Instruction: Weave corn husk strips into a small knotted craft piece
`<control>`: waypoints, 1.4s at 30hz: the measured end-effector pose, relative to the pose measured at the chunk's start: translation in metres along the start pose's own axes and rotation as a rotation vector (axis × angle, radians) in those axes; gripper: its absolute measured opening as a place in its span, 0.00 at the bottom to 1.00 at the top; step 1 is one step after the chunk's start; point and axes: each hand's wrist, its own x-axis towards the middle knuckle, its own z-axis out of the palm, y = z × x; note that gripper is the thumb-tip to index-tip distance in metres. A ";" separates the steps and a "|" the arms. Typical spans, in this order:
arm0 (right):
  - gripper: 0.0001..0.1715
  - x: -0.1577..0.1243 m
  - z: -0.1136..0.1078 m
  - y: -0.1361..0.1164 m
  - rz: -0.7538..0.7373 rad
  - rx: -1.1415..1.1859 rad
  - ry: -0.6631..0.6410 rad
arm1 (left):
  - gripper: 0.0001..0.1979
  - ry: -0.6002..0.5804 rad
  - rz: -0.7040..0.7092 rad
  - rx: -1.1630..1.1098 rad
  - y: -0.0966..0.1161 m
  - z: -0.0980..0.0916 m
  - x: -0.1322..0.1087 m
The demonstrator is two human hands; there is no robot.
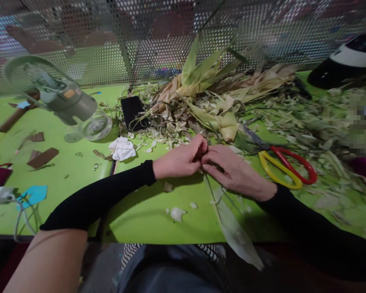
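Observation:
My left hand (183,158) and my right hand (232,167) meet over the green table, fingers curled and pinched together. From under my right hand a pale green corn husk strip (232,224) hangs down past the table's front edge. Its upper end disappears between my fingertips, where both hands seem to grip it; the exact hold is partly hidden. Just beyond my hands lies a cut husk base (227,124) on a heap of dried husks (171,95). Scissors (271,148) with one red and one yellow handle rest right of my right hand.
A clear bottle with a grey-green lid (76,103) leans at the left, near a black phone (134,113) and crumpled white tissue (122,148). Husk scraps (320,118) cover the right side. A perforated metal screen (158,40) stands behind; a dark bottle (332,67) is far right.

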 end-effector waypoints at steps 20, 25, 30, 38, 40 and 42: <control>0.10 -0.001 0.005 0.006 0.382 0.278 0.100 | 0.02 0.175 0.049 0.262 -0.006 0.008 0.001; 0.15 -0.004 0.007 0.010 0.452 0.511 0.104 | 0.04 0.211 0.055 0.201 -0.012 0.013 0.001; 0.22 -0.005 0.008 0.010 0.524 0.691 0.176 | 0.07 0.201 0.052 0.092 -0.011 0.015 0.001; 0.23 -0.004 0.009 0.008 0.565 0.714 0.210 | 0.08 0.198 -0.039 0.076 -0.007 0.010 -0.003; 0.20 -0.002 0.007 0.005 0.549 0.709 0.204 | 0.09 0.188 -0.081 0.039 -0.007 0.009 -0.003; 0.18 -0.001 0.005 0.002 0.527 0.636 0.185 | 0.09 0.181 -0.124 -0.040 -0.006 0.010 -0.003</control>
